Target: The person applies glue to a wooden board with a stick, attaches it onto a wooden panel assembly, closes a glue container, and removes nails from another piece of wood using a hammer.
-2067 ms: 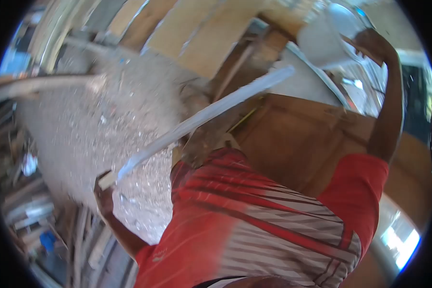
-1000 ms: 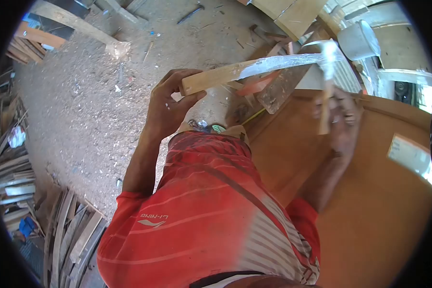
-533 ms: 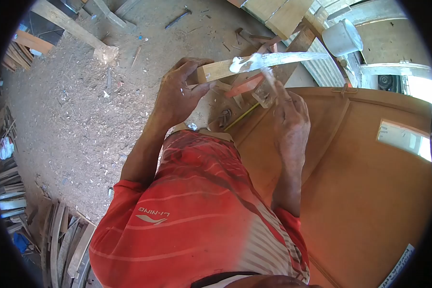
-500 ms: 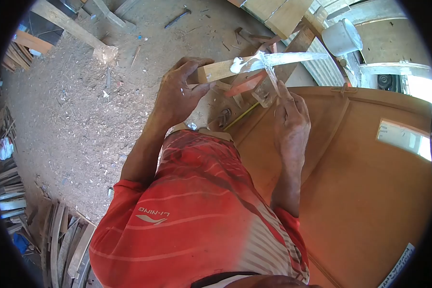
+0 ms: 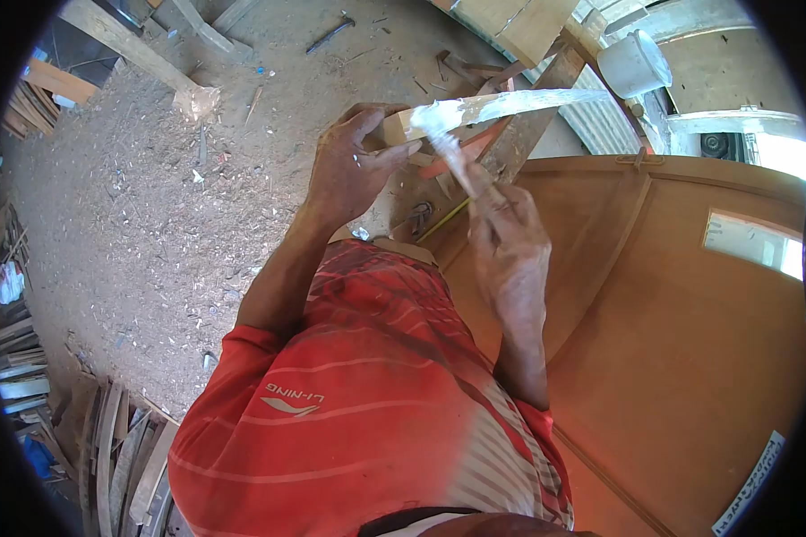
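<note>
My left hand (image 5: 351, 172) grips the near end of a long wooden piece (image 5: 392, 131), thumb on one side and fingers on the other. Thick white glue-like paste (image 5: 519, 105) coats the upper edge of the piece, running from beside my fingers to its far tip. Pinched in my right hand (image 5: 513, 242) is a thin flat stick (image 5: 461, 168). Its end is smeared white and touches the paste close to my left hand.
Right of me stands a large brown wooden panel (image 5: 654, 349). A white bucket (image 5: 634, 64) sits at the upper right, beside corrugated sheeting (image 5: 595, 116). Wood shavings cover the floor (image 5: 170, 233); a hammer (image 5: 330, 32) lies there. Scrap boards (image 5: 116, 447) are stacked lower left.
My right hand has moved left with the stick, from mid-length of the wooden piece toward my left hand. White paste now covers more of the near end. My left hand shifted slightly right.
</note>
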`<state>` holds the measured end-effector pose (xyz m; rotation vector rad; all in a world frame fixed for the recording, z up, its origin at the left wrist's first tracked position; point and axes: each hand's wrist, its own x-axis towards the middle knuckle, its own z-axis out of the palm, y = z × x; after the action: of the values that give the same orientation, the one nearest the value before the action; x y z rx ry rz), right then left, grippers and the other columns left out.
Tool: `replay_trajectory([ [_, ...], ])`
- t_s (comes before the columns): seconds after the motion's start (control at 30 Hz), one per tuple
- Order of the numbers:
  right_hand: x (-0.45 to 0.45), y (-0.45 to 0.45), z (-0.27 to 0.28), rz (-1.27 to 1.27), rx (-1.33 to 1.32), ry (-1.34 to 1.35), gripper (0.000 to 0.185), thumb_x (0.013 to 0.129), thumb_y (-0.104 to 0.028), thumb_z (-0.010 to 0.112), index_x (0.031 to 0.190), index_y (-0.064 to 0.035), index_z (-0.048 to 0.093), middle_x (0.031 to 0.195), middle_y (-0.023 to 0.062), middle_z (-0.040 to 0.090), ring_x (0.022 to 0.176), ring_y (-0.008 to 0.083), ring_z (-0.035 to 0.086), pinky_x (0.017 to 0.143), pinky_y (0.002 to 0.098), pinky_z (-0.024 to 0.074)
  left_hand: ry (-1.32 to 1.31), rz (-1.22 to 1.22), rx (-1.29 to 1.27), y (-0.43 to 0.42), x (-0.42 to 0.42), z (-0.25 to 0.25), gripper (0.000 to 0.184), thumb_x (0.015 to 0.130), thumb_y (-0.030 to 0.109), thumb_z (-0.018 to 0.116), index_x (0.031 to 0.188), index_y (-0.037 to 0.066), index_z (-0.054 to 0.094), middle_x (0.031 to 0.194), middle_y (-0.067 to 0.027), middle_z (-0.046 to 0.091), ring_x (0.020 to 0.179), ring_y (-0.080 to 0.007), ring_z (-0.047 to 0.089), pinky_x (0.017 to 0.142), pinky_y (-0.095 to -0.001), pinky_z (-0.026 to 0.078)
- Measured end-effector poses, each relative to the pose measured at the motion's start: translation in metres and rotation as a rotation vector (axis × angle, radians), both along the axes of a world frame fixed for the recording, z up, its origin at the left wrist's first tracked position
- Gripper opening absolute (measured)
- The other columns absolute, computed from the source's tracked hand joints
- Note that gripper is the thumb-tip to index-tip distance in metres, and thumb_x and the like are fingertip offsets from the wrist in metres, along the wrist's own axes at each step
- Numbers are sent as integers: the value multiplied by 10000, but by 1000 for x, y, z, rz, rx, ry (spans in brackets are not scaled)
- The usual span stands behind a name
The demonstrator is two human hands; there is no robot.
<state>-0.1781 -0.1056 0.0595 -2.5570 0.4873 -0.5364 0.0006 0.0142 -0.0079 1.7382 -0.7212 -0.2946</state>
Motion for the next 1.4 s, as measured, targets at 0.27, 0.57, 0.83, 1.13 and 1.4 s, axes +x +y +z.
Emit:
replay_trajectory([
  [0.27,3,9,-4,-36,-162,-86,452,924,8,666,1351,-138,687,1035,142,657,923,290,662,784,427,555,-18,21,-22,1,-5,-6,377,855,114,813,1206,16,717,1077,-86,706,900,-135,649,795,-280,517],
  [0.57,-5,5,-8,-48,-123,-32,593,859,29,640,1428,-139,613,1141,165,624,1014,347,631,848,462,556,-18,7,-42,2,-2,-10,350,854,136,816,1175,26,728,967,-42,671,764,-92,556,686,-273,475],
  [0.83,-3,17,-6,-51,-146,-13,573,879,67,601,1420,-122,628,1102,176,635,956,333,649,810,447,556,-61,9,32,5,-1,-10,388,850,134,818,1209,30,711,946,-40,658,754,-85,542,677,-274,470],
  [1.13,-4,7,-1,-136,-127,-15,537,881,60,611,1387,-117,649,1069,167,635,964,331,645,822,447,558,-15,-27,-59,4,4,-23,325,883,77,787,1182,-17,703,1014,-66,689,900,-121,642,811,-275,515],
  [1.4,9,9,-2,-110,-182,20,482,905,39,622,1354,-128,676,1063,161,642,967,328,655,825,442,555,23,-38,40,8,10,-17,330,872,113,801,1166,-4,710,1032,-93,703,892,-140,658,783,-299,530],
])
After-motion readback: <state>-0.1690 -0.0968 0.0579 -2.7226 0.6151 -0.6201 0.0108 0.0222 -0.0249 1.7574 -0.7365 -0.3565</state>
